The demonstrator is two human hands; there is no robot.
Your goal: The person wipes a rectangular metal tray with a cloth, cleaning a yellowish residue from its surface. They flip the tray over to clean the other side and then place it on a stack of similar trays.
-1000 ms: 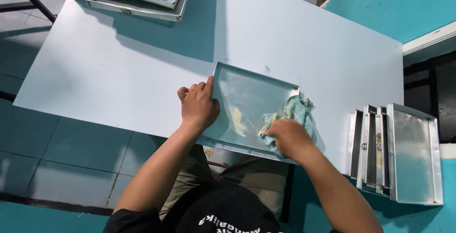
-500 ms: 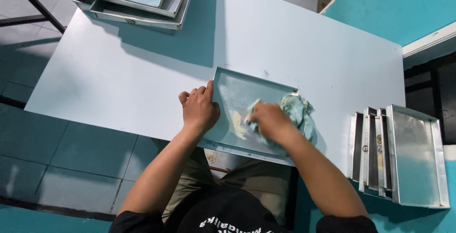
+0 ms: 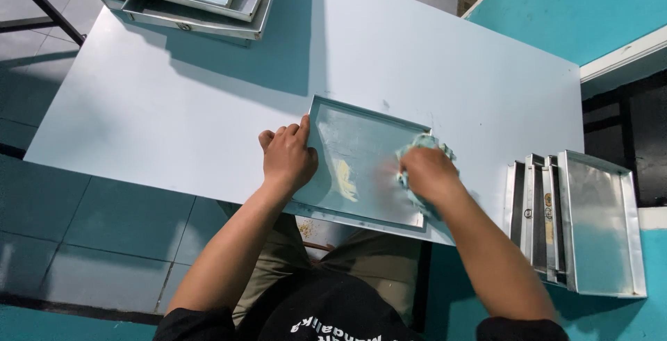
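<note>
A shallow metal tray (image 3: 361,167) lies flat at the near edge of the pale desk (image 3: 417,56), its near rim hanging slightly past the edge, with a yellowish smear on its floor left of centre. The right hand (image 3: 427,173) presses a crumpled pale green cloth (image 3: 424,148) onto the tray's right side — its grip is closed over the cloth, fingers curled around the bunched fabric. The left hand (image 3: 288,157) rests on the tray's left rim, its grip spread flat with fingers pointing away and the palm over the edge, touching both the rim and the desk beside it. To the right, well apart from the tray, several metal trays stand on edge in a row (image 3: 577,219) beyond the desk's right end. At the far left corner of the desk sits a stack of trays (image 3: 194,0) — the top one holds a whitish residue.
</note>
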